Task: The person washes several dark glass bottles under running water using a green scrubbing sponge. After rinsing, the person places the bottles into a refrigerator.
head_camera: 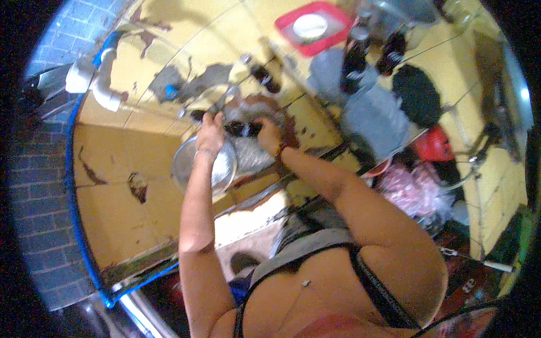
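Over a worn sink basin, my right hand (269, 136) is closed around one end of a dark bottle (241, 128) lying sideways. My left hand (210, 133) is at the bottle's other side, its fingers bent around something dark; blur hides whether that is the same bottle. Below my left hand sits a round metal pot (226, 167). Another dark bottle (265, 78) with writing lies just above the hands. Pale foam or wet cloth, too blurred to tell, shows behind my fingers.
A red tray (291, 26) holding a white round item is at the top. More dark bottles (355, 63), a grey cloth (374, 118) and a black round item (416, 95) lie to the right. A white plastic pipe (103, 86) stands at the left, near a blue hose (72, 169).
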Tool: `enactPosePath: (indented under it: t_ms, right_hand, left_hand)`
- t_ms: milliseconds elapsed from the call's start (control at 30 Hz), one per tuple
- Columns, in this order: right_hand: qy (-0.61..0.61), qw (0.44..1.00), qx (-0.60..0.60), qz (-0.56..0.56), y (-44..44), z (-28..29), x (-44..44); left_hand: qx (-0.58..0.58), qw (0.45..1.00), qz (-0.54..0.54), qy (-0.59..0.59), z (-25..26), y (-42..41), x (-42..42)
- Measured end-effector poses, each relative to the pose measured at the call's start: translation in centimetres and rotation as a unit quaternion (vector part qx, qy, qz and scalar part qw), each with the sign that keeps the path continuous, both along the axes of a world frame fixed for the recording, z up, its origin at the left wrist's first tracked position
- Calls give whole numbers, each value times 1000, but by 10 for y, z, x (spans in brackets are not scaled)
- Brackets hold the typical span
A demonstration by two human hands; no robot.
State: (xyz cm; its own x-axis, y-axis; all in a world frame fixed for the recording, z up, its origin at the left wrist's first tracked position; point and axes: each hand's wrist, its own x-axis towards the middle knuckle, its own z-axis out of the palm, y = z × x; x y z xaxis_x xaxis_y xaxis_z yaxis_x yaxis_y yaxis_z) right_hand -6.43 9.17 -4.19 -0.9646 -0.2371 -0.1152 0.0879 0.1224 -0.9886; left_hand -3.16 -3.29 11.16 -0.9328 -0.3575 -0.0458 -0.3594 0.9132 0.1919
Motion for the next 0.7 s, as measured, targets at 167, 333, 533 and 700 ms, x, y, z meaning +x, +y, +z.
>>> enactPosePath:
  t_ms: [167,333,533,700]
  right_hand:
    - [-168,952,-251,52,30,27,-64]
    - [91,933,165,307,55,56,-49]
    - [145,940,239,196,32,-5,-12]
    - [95,893,356,257,60,11,-32]
  left_hand:
    - [39,994,-36,93,-20,1,-17]
    - [185,980,67,42,-23,-3,-22]
    - [145,986,74,32,-15,30,-20]
    - [161,987,21,15,0,29,-1]
